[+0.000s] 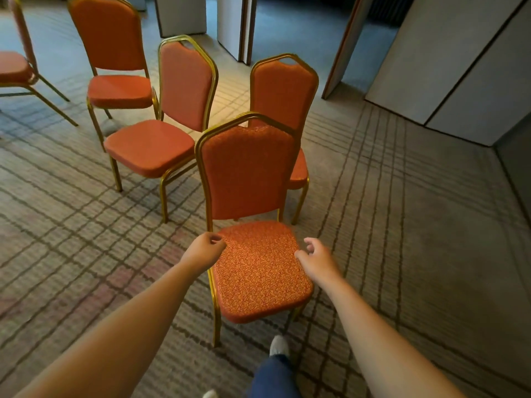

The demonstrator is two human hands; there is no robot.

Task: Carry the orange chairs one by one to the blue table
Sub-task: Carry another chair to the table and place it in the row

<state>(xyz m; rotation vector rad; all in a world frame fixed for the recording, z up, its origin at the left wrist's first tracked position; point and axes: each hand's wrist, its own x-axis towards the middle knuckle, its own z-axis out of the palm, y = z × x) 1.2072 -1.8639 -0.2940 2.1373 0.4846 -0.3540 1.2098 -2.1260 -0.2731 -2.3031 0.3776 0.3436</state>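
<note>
The nearest orange chair (258,271), with a patterned seat and gold metal frame, stands on the carpet right in front of me, its back towards the other chairs. My left hand (205,248) hovers at the seat's rear left corner with its fingers loosely curled and holds nothing. My right hand (316,258) is over the seat's right edge, fingers relaxed and slightly bent, not gripping. Three more orange chairs (149,145) (283,93) (115,53) stand behind it. No blue table is in view.
Another orange chair (14,67) is partly cut off at the far left. Folding partition walls (448,67) stand at the right and back, with a gap between panels (247,27). My shoe (278,346) and leg are just below the chair. Striped carpet stretches to the right.
</note>
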